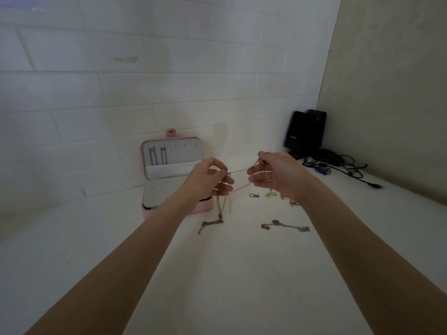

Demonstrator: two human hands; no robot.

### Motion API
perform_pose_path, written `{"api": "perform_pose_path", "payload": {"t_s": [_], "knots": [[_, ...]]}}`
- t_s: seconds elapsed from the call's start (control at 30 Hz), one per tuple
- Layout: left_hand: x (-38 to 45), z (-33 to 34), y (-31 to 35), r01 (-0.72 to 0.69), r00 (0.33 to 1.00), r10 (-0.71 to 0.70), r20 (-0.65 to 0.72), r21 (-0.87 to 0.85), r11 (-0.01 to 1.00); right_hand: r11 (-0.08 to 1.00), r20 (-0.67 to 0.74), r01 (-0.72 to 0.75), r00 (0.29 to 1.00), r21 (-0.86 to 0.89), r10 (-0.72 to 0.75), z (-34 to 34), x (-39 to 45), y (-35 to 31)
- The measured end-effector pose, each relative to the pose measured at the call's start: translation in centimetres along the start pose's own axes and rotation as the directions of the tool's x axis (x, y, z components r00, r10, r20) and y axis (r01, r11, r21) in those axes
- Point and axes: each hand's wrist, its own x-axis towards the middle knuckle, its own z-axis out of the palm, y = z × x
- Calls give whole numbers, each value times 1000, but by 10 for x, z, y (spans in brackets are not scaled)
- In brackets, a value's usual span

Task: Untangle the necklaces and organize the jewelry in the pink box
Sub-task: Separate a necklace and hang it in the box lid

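A thin tangled necklace chain (pixel 238 172) stretches between my two hands above the white table. My left hand (pixel 209 177) pinches one end, and loose strands hang from it down to a clump (pixel 212 222) on the table. My right hand (pixel 273 175) pinches the other end. Behind my left hand the pink box (pixel 203 207) stands open; two chains (pixel 157 155) hang inside its upright lid, and its white perforated tray (pixel 164 189) is partly hidden by my wrist.
Small earrings and rings (pixel 270 194) lie under my right hand, and another chain piece (pixel 285 225) lies nearer to me. Black speakers (pixel 304 129) and tangled cables (pixel 338 165) fill the back right corner. A white brick wall stands behind the box.
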Motion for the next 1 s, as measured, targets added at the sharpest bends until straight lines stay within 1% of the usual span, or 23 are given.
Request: {"api": "perform_pose_path", "payload": {"t_s": [0.1,0.23,0.47,0.53,0.6,0.73,0.83,0.93,1.0], "knots": [[0,-1,1,-20,999,21,-45,24,1000,999,20,10,1000,43,-11,3,0,-3],[-1,-1,3,-29,998,35,-59,96,995,1000,27,24,999,1,-24,4,-2,-5],[-6,-4,4,-54,998,42,54,255,965,999,-18,16,1000,52,-15,0,2,-1],[-7,-4,4,-48,996,25,87,271,961,998,-25,-6,1000,67,7,-2,2,1],[-8,-5,5,-32,994,1,113,270,962,996,-18,-41,999,79,43,-5,2,4],[-9,-6,7,-39,990,-11,144,339,940,991,27,-102,995,88,100,-10,3,12],[-7,-6,7,-77,988,18,156,379,922,991,20,-131,991,21,130,-13,3,19],[-3,-3,4,-146,985,82,154,469,871,972,-3,-176,984,-153,178,-13,-1,29],[-1,1,-1,-210,975,133,177,540,815,938,-14,-219,975,-269,224,-15,-4,38]]}}
